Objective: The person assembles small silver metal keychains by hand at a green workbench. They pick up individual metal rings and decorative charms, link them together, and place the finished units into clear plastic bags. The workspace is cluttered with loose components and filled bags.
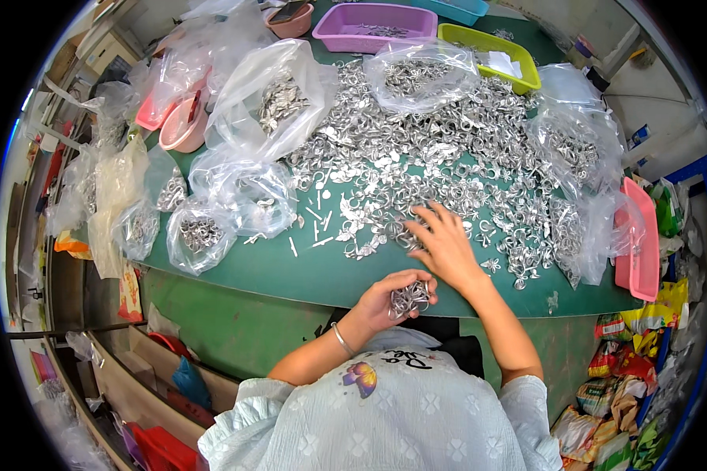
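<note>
Green tabletop point(251, 271) visible along near edge
Left hand point(383, 297) clutches metal rings point(410, 300); right hand point(448, 247) splayed loosely; clear bag point(184, 257) holds more.

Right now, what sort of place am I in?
Probably a small workshop: a green table heaped with silvery metal pieces, a clear plastic bag holding more, and a purple tray at the back.

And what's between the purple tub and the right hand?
In the head view, a clear bag of metal bits, then a heap of loose ones up to the right hand.
</note>
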Demonstrator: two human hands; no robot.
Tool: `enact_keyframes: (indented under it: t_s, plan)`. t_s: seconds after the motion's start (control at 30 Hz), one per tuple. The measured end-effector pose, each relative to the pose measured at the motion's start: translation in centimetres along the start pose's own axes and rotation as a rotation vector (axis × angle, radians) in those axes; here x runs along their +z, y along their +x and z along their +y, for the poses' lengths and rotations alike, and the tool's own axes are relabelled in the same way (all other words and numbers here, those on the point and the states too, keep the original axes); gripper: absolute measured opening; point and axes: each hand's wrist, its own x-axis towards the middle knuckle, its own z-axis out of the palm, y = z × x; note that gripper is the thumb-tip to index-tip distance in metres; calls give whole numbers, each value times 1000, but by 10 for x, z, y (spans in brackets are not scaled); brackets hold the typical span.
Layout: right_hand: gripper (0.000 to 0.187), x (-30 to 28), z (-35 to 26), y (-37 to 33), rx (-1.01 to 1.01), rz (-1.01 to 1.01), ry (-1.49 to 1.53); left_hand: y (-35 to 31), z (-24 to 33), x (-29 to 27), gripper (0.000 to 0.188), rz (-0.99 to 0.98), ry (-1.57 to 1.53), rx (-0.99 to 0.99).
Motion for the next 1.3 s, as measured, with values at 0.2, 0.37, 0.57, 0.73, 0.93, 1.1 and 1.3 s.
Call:
enact_keyframes:
  t_s: [0.2,0.37,0.57,0.73,0.93,1.1,1.3]
  plan:
    - [29,-17,42,-22,216,151,114,0,-1,-3,24,38,-123,-28]
    - [21,-41,60,-7,640,370,401,2,-3,-3,33,51,-143,-14]
    - [44,-11,45,49,235,306,247,-3,4,13,47,92,-114,26]
    - [55,21,23,52,85,16,55,-6,5,2,48,123,-126,29]
    - [37,-1,29,20,72,70,185,-9,7,5,51,154,-157,53]
    - [28,-31,45,7,205,288,435,-7,8,6,54,130,-166,56]
    - [29,-56,81,-3,754,483,1632,-6,7,6,53,120,-202,50]
